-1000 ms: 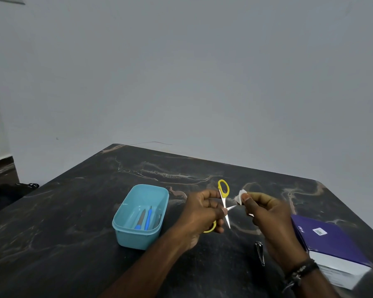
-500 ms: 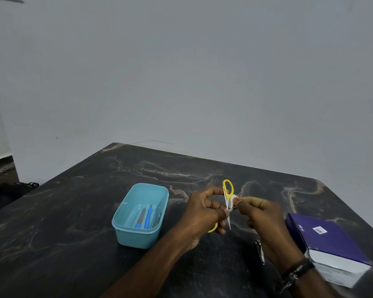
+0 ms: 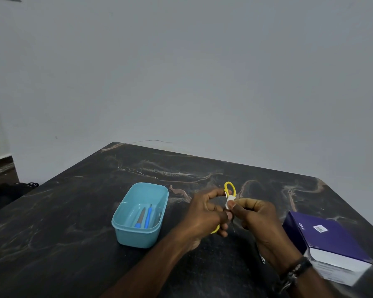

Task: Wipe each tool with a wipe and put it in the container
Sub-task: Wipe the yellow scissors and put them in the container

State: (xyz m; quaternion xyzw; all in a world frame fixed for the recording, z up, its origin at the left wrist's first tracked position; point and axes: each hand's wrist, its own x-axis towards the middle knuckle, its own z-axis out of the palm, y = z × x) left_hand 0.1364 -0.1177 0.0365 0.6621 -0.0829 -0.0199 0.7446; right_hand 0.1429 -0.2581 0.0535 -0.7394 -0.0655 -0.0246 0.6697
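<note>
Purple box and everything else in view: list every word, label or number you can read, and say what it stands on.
Nothing can be read with confidence.
Purple box, top: small pale mark near its far corner, too blurred to read.
Purple box, top: white sticker with a dark code, too small to read.
Purple box, white side: faint print, blurred.
Teal container, scissors, wipe: no text visible.

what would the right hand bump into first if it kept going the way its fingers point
The right hand points left toward the left hand, so it would probably meet the scissors and that hand first; the blue container lies farther on.
</note>
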